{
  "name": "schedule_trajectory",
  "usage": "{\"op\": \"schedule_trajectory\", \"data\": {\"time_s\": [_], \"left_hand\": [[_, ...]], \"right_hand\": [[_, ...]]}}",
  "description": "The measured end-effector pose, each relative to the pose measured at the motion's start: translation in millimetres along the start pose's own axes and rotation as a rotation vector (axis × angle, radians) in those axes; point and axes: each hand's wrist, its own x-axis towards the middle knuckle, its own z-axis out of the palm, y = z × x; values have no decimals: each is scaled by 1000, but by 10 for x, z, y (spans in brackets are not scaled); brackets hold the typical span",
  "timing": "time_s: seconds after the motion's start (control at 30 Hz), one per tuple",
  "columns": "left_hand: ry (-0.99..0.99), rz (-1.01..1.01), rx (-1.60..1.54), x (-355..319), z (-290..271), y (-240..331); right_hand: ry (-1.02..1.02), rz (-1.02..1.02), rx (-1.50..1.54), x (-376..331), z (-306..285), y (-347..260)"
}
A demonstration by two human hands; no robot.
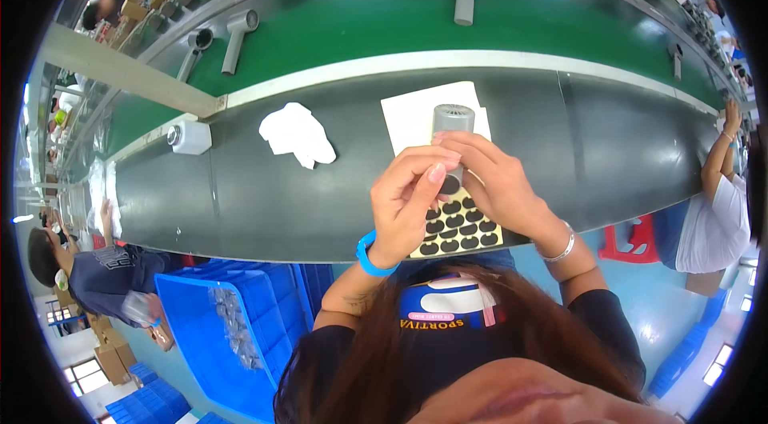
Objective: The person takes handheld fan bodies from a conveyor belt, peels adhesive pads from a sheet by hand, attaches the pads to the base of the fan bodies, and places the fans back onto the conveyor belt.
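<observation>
Both my hands are around a grey hair dryer body (454, 118) over the near edge of the work table. Its round, grilled end points away from me, and a dark oval shows at its near end between my hands. My left hand (402, 198), with a blue band on the wrist, closes on it from the left, thumb and fingertips together. From the right, my right hand (502, 189) wraps over the top of it. Beneath lies a yellowish sheet (498, 241) with rows of black rounded stickers; white backing paper (402, 114) sticks out behind. My hands hide part of the dryer.
A white crumpled cloth (296, 134) and a white bottle (190, 138) lie on the dark table (624, 152) to the left. Beyond, a green conveyor belt (352, 24) carries several grey dryer bodies. Blue crates (232, 328) stand lower left; people sit at both sides.
</observation>
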Motion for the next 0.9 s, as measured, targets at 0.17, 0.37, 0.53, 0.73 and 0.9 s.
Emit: {"op": "schedule_trajectory", "data": {"time_s": [0.17,0.37,0.53,0.73,0.9], "left_hand": [[61,-8,8,112,-11,23],[-125,74,737,155,-528,-493],[-315,100,1038,49,-522,-640],[-240,153,1140,67,-479,-724],[-189,187,1165,32,-456,-752]], "right_hand": [[199,-210,-343,514,-362,478],[207,-125,-787,1250,-1136,2206],[230,-48,-859,1096,-1146,2220],[-207,121,-94,99,11,836],[-91,152,-150,-291,399,446]]}}
